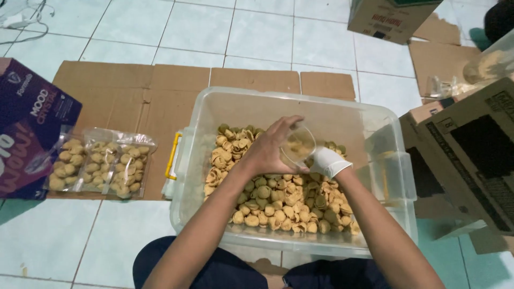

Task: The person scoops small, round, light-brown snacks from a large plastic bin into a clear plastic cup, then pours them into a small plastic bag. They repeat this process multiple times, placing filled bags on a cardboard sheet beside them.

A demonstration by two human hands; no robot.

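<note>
A clear plastic tub (214, 107) in front of me holds many small round tan and green snack pieces (278, 206). Over the tub my left hand (270, 147) grips a clear plastic pouch (300, 144) by its open mouth, with a few pieces visible inside. My right hand (327, 162), in a white glove, sits right at the pouch's lower right side, touching it; its fingers are closed, and what they hold is hidden.
Three filled clear pouches (101, 160) lie on flattened cardboard (134, 91) to the left, beside a dark purple printed bag (27, 123). Open cardboard boxes (471, 144) stand at the right, another box (391, 18) at the top. White tile floor (257, 32) surrounds everything.
</note>
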